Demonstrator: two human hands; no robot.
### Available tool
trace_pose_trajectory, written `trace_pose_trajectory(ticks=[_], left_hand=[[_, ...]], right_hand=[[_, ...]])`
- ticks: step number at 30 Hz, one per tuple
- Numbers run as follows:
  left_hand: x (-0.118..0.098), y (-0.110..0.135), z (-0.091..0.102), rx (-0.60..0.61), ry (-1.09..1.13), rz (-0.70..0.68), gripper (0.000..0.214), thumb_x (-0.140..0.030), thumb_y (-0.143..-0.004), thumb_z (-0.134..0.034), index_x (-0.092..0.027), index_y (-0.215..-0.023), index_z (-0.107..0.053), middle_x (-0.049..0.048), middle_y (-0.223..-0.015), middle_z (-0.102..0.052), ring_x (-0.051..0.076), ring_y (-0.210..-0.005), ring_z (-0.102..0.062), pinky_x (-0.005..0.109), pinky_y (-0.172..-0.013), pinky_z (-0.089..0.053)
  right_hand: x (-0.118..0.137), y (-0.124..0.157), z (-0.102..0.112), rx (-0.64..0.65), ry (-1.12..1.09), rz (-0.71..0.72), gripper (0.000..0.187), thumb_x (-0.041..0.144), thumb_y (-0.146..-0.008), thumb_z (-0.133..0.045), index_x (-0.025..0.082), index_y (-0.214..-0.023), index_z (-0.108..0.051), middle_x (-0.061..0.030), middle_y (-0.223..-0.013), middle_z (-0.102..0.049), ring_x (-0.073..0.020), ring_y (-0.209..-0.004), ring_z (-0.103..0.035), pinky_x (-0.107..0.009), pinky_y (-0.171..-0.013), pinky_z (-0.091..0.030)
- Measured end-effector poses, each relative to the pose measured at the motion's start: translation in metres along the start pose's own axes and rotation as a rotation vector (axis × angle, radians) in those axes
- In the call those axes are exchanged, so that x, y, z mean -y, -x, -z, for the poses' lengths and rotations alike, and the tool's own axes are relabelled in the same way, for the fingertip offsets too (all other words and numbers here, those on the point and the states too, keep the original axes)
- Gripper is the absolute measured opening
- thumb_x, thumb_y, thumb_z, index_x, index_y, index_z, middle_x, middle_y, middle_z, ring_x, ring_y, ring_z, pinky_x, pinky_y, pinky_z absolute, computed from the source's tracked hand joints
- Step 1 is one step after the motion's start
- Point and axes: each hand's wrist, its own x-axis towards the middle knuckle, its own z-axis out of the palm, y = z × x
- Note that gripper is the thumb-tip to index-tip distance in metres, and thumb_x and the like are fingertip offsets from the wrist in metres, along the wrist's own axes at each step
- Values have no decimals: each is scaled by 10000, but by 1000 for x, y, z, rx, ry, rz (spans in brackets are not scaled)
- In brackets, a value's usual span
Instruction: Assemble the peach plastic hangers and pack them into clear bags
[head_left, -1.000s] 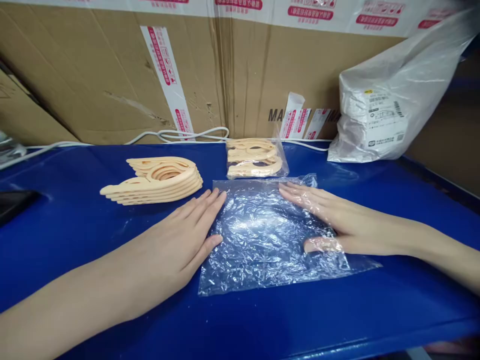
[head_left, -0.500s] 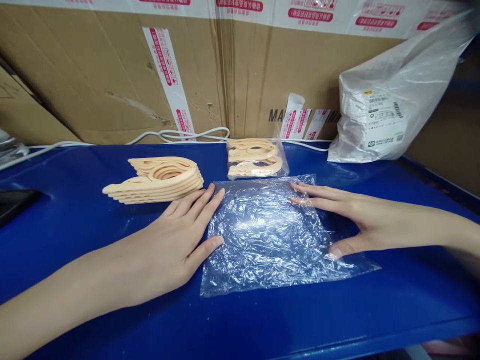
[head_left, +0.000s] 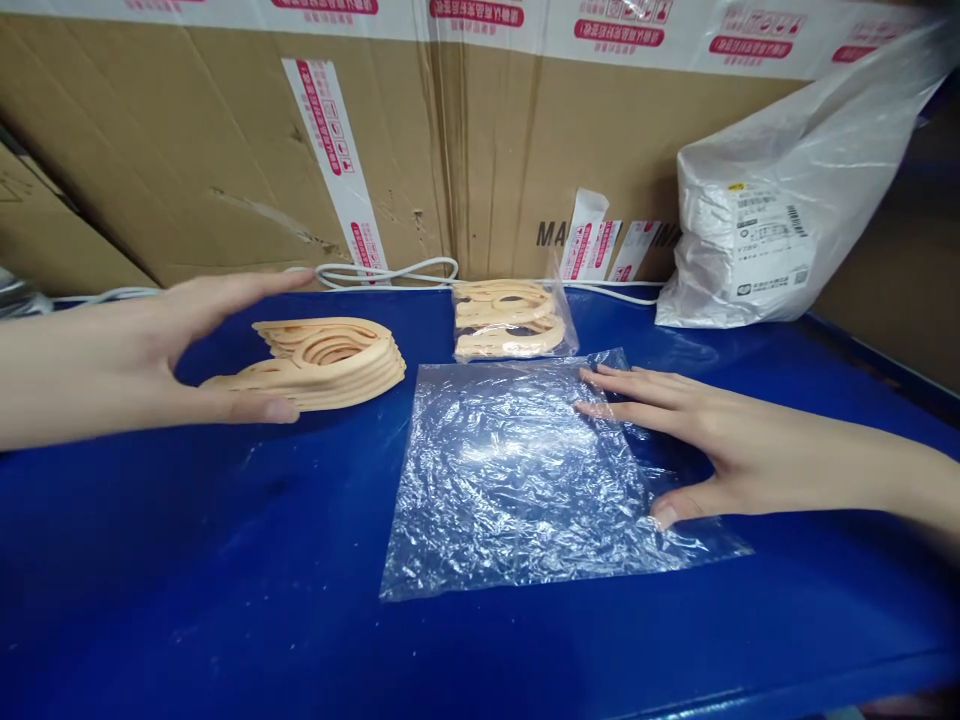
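Observation:
A clear plastic bag (head_left: 517,480) lies flat and wrinkled on the blue table. My right hand (head_left: 697,430) rests on its right side, fingers spread and touching the film. On the left, my left hand (head_left: 172,350) is open beside a stack of cream folding hangers (head_left: 352,365), thumb in front of the stack and fingers stretched out behind it. The thumb overlaps the stack's near left end; whether it touches cannot be made out. Farther back stands a clear bag of similar cream hangers (head_left: 510,320).
A large cardboard box (head_left: 495,150) with printed tape forms the back. White cable (head_left: 390,270) runs along its foot. At the back right stands a white plastic bag (head_left: 750,230) with a label. The blue table (head_left: 300,580) extends toward me.
My left hand has left the clear bag's left edge and moved left and back to the hanger stack. My right hand stays on the bag, whose near left corner has shifted slightly left.

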Motion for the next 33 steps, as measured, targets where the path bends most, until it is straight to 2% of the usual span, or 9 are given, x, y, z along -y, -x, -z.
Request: trace_pose_trajectory(ticks=[2, 5, 11, 17, 22, 24, 26, 29, 33], left_hand=[[18, -9, 0, 90, -71, 5, 1062, -956, -636, -424, -298, -1469, -401, -47, -1397, -564, 381, -1252, -536, 597, -1082, -373], [29, -15, -1, 134, -47, -35, 957, -856, -700, -513, -262, -1446, -435, -59, -1338, -618, 346, -1236, -559, 572, -1092, -373], [25, -19, -3, 131, 41, 8, 934, -770, -678, -587, -241, -1436, -449, -68, -1317, -637, 353, -1246, -547, 570, -1116, -318], [15, -20, 1, 126, 46, 30, 834, -681, -745, -573, -194, -1412, -461, -24, -1215, -684, 311, -1141, -613, 573, -1078, -368], [-10, -14, 8, -23, 33, -9, 866, -732, -736, -531, -140, -1368, -506, 21, -1220, -644, 360, -1142, -595, 612, -1030, -370], [-25, -11, 4, -125, 30, -113, 846, -730, -730, -548, -165, -1360, -522, 17, -1205, -642, 339, -1092, -614, 580, -986, -423], [-45, -7, -4, -215, 69, -327, 834, -701, -712, -601, -192, -1367, -517, 21, -1147, -668, 284, -994, -645, 483, -894, -513], [-79, 1, -21, -243, 142, -511, 697, -497, -800, -652, -167, -1389, -478, 66, -1225, -634, 222, -1006, -646, 333, -888, -544], [-116, 13, -38, -201, 193, -615, 717, -458, -800, -680, -163, -1404, -431, 81, -1306, -613, 245, -1144, -616, 374, -1051, -480]], right_hand=[[1, 0, 1, -20, 25, 0, 920, 616, -748, -713, 358, -1528, -300, -46, -1627, -210, -409, -1442, -265, -653, -1094, -337], [2, 0, 3, -28, 52, 0, 876, 617, -762, -698, 355, -1516, -340, -46, -1620, -243, -410, -1427, -308, -648, -1081, -363], [2, 2, 8, -107, 93, 12, 575, 619, -776, -675, 334, -1272, -615, -10, -1546, -414, -385, -1387, -396, -662, -1090, -345], [2, 2, 17, -260, 101, 10, 503, 609, -772, -683, 334, -1189, -629, -18, -1411, -551, -350, -1267, -526, -617, -1135, -310], [14, -1, 26, -455, 95, -82, 291, 473, -920, -563, 284, -1134, -624, -43, -1298, -621, -287, -1239, -548, -527, -1120, -352], [20, -6, 28, -575, 21, -172, 218, 418, -955, -513, 278, -1081, -623, -27, -1193, -668, -253, -1174, -594, -454, -1053, -437], [27, -14, 29, -651, -53, -195, 201, 425, -948, -516, 282, -1039, -624, -11, -1110, -690, -240, -1086, -639, -407, -956, -510], [39, -26, 27, -614, -30, -41, 256, 492, -896, -594, 261, -1006, -609, -35, -1224, -636, -255, -1141, -612, -410, -943, -523], [56, -38, 21, -504, 51, 127, 524, 632, -789, -670, 225, -1091, -537, -110, -1399, -516, -303, -1276, -518, -440, -994, -503]])
